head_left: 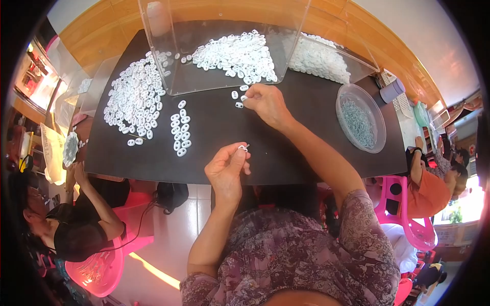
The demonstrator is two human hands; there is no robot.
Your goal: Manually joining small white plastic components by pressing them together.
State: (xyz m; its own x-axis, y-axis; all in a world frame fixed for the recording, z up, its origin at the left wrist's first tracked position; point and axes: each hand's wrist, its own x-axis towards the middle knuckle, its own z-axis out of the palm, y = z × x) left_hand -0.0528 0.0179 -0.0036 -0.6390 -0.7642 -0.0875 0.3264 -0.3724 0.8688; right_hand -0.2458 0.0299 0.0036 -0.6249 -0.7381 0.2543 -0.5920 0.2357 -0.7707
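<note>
Over the table's front edge, my left hand [227, 167] is closed, pinching a small white two-holed plastic piece [242, 148] between thumb and fingertips. Something thin and greyish seems to stick out beside it, too small to make out. Farther off, my right hand [268, 104] is closed, its fingertips on another white oval piece [244, 98]. A few loose pieces [235, 95] lie next to those fingers. To the left, several pieces stand in a neat double column [181, 127]. A large heap of them [133, 94] spreads beyond, at far left.
A clear plastic bin [176, 93] lies with its opening toward me, white pieces [235, 56] inside. Behind right, another clear container [365, 64] holds more. A round clear dish [378, 135] of thin metal pins or screws stands right on the dark table [306, 158]. Other people sit at both sides.
</note>
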